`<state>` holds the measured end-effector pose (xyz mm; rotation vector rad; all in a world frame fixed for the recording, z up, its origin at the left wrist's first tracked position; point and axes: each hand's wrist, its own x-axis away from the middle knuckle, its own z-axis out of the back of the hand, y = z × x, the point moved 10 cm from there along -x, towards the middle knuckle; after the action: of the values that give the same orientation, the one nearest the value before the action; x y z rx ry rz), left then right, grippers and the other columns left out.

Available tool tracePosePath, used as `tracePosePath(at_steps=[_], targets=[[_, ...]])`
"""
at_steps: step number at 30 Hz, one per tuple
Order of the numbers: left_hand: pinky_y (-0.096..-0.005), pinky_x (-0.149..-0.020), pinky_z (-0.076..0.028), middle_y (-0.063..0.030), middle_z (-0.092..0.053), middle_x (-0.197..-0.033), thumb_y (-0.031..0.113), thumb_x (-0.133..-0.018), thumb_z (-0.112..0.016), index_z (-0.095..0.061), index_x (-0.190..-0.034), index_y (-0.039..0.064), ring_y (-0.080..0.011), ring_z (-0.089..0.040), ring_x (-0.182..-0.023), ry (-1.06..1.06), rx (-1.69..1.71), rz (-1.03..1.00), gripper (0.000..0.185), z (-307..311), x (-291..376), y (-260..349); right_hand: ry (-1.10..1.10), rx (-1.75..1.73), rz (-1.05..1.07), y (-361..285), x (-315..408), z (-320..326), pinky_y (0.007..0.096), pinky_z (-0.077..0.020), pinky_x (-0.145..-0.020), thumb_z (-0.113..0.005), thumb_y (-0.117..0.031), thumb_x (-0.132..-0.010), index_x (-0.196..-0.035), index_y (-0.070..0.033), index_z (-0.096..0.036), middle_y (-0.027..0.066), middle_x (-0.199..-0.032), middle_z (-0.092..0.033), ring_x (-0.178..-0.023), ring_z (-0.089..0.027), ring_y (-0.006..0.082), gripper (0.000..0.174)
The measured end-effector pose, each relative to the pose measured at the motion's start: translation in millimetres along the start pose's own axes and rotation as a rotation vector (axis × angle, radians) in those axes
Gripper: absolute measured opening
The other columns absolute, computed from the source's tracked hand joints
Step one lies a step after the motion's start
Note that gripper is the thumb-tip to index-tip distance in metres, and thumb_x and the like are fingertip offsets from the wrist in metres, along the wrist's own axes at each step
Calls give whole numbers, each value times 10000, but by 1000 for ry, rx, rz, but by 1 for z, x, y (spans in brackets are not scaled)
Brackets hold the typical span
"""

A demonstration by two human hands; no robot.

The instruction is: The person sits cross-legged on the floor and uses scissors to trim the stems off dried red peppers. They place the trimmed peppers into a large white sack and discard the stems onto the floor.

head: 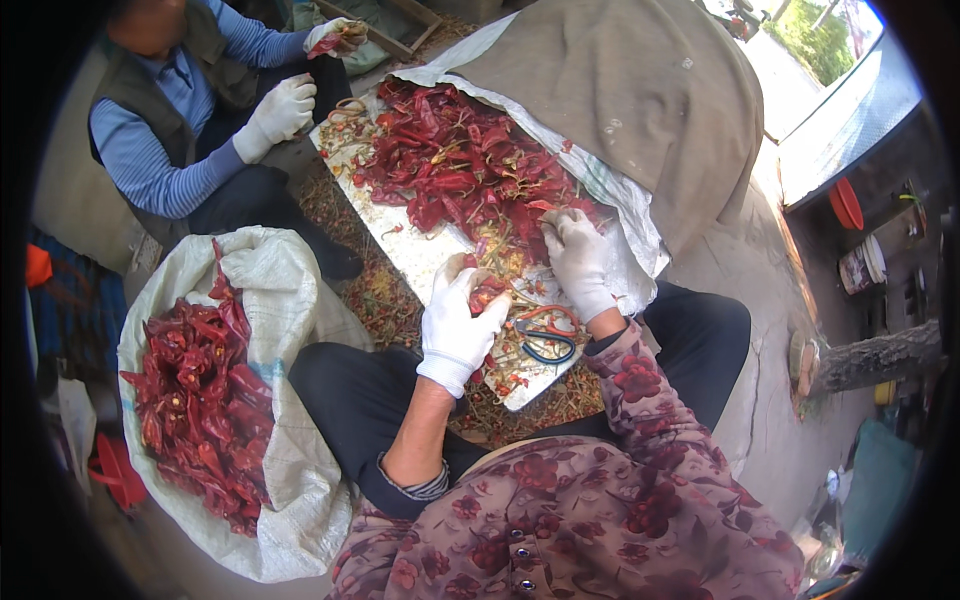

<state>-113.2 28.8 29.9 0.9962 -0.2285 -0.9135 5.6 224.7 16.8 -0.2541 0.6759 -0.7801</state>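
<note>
My left hand (461, 322), in a white glove, is closed around dried red chili peppers (486, 295) above a white board (405, 251). My right hand (577, 259), gloved too, has its fingertips at a red pepper (541, 205) on the near edge of a heap of dried red peppers (465, 161); whether it grips the pepper cannot be told. The heap lies on the board, at the mouth of a white woven sack (630, 187). Between my hands and nearer to me, scissors (546, 337) with orange and dark handles lie on the board among stem scraps.
An open white woven sack (289, 480) of dried peppers stands at left. A co-worker (180, 127) in white gloves sits across at upper left. A brown cloth (615, 90) covers the big sack. Stem scraps (360, 247) litter the floor; a log (874, 360) lies at right.
</note>
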Motion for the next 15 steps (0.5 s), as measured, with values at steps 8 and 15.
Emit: tracePosePath(at_steps=[8,15], targets=[[-337,-991,-518,-186,-643,-1345,196,-788,-768,-554,-1425,37,-258,-669,-1170,-284,334,-3,691,-34,8,23,-64,-514,-87,-24,33,50,355,-541,-846,-717,-89,-891,-1041,-8,-733,143,-998,-718,-954,-697,282,172],[-323,-1011,-499,-141,-647,-1340,148,-809,-723,-470,-1491,31,-193,-652,-1160,-280,410,47,737,-57,11,8,-67,-457,32,-76,61,67,406,-536,-698,-751,-162,-876,-935,-10,-723,151,-869,-689,-788,-687,330,166]])
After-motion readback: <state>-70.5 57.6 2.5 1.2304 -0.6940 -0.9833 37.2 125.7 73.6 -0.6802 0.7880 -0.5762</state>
